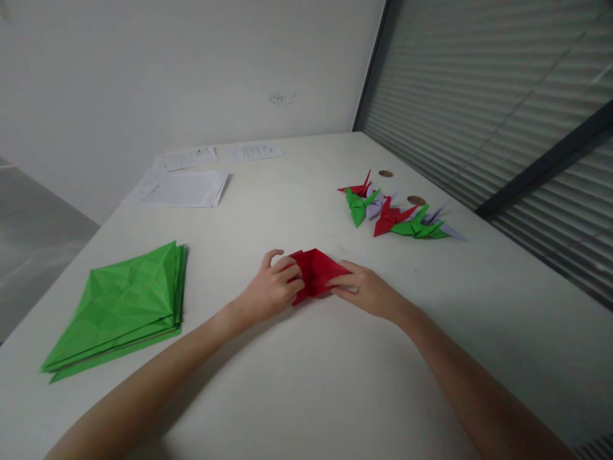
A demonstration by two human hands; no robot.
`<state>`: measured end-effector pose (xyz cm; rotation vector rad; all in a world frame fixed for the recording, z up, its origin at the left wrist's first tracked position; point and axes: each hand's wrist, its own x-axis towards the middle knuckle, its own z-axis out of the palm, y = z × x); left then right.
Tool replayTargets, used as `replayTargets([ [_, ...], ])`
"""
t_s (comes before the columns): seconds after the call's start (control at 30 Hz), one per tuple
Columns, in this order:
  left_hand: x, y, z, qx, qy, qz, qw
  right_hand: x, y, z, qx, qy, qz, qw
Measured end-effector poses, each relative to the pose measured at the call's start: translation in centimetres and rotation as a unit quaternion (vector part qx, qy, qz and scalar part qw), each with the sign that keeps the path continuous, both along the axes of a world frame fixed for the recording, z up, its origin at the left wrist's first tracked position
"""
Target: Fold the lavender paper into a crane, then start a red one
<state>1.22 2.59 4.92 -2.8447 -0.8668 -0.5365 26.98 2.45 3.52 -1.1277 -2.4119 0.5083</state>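
Between my two hands is a partly folded sheet of red origami paper, creased down its middle, just above or on the table. My left hand has its fingers curled over the paper's left side, the index finger raised and bent. On the right side, my right hand pinches the paper's edge between thumb and fingers. Part of the paper's left side is hidden behind my left fingers.
A stack of creased green paper sheets lies at the left. Several folded paper cranes, including a red one and a green one, sit at the right near two table holes. Printed papers lie at the back left; window blinds border the right.
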Motion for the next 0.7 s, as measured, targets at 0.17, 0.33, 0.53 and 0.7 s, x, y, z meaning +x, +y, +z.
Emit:
replayTargets([
  [0.17, 0.4, -0.2, -0.5, -0.008, 0.003, -0.016, 1.000, -0.3, -0.1, -0.3, -0.043, 0.017, 0.014, 0.999],
  [0.33, 0.7, -0.5, -0.9, 0.015, 0.016, 0.009, 1.000, 0.1, 0.4, -0.7, -0.019, -0.009, 0.024, 0.999],
  [0.53, 1.8, -2.1, -0.9, 0.071, 0.041, 0.017, 0.996, -1.0, -0.1, -1.2, 0.021, -0.019, 0.031, 0.999],
  [0.7, 1.9, -2.3, -0.7, 0.068, 0.069, 0.013, 0.995, -1.7, -0.1, -1.9, 0.057, -0.016, 0.038, 0.998],
])
